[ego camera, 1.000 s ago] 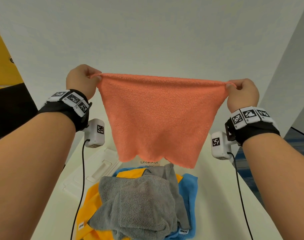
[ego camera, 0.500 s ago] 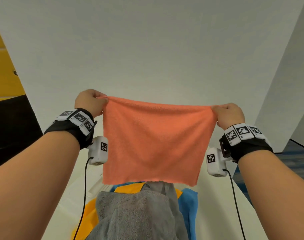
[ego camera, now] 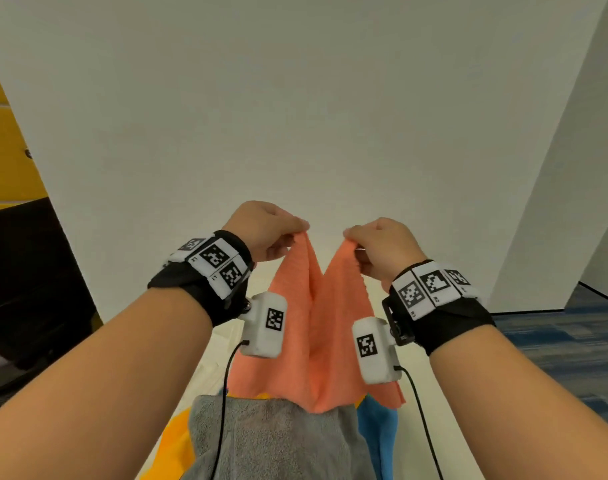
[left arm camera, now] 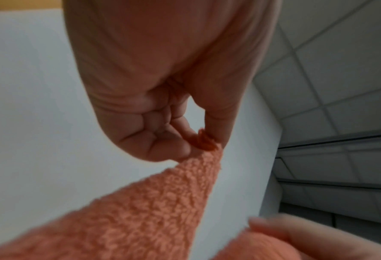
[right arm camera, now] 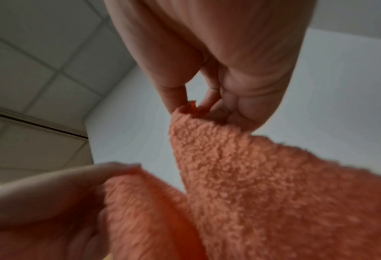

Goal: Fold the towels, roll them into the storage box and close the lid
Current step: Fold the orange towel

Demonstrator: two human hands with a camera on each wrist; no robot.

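An orange towel [ego camera: 316, 341] hangs in the air in front of me, folded down its middle. My left hand [ego camera: 271, 230] pinches one top corner and my right hand [ego camera: 378, 244] pinches the other, a small gap apart. In the left wrist view, thumb and forefinger clamp the orange towel [left arm camera: 162, 202] at its corner. The right wrist view shows the same pinch on the orange towel [right arm camera: 263, 176], with my left hand [right arm camera: 51, 202] close by. Below lie a grey towel [ego camera: 271, 441], a yellow towel [ego camera: 178, 441] and a blue towel [ego camera: 378, 431]. The storage box is hidden.
The pile of towels lies on a white table [ego camera: 424, 427] that runs away from me toward a white wall [ego camera: 295, 116]. Cables hang from both wrist cameras. Blue carpet [ego camera: 572, 348] is at the right, a dark unit [ego camera: 25, 289] at the left.
My hands have come down and moved together, bringing the two top corners nearly to meet. The towel, spread flat before, now hangs folded lengthwise.
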